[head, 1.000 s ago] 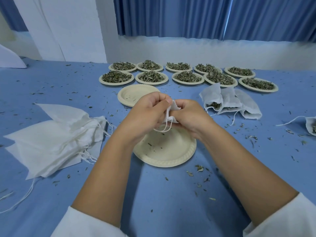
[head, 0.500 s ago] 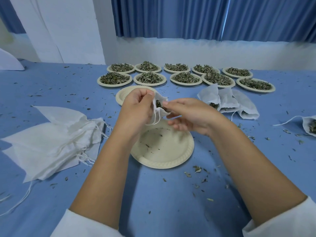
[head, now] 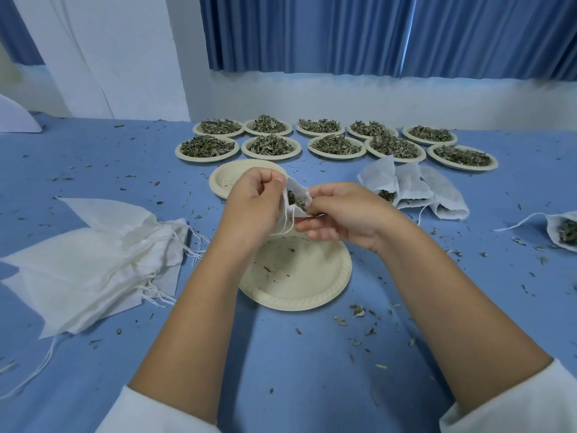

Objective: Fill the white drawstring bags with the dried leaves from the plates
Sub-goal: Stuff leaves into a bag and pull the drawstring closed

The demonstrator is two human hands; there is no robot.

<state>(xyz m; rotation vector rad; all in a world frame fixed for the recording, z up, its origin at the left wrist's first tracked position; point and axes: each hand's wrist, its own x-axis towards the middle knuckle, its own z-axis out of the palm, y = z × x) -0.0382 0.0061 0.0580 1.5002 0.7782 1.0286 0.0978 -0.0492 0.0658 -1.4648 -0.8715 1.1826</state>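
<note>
Above emptied cream paper plate | small white drawstring fabric bag, dried green leaves inside | left hand pinches its rim, right hand pinches opposite edge | step: fill finishing | next: probably draw strings shut

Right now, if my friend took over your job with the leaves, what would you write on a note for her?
Left hand pinches one edge of the small white drawstring bag, held over the empty cream paper plate; right hand pinches the other edge. Dried green leaves show inside.
Done: three filled white bags lie at right, one more at the far right edge.
Left: ten cream plates of dried leaves at the back; pile of flat empty white bags at left. Probably pull this bag's strings next.
</note>
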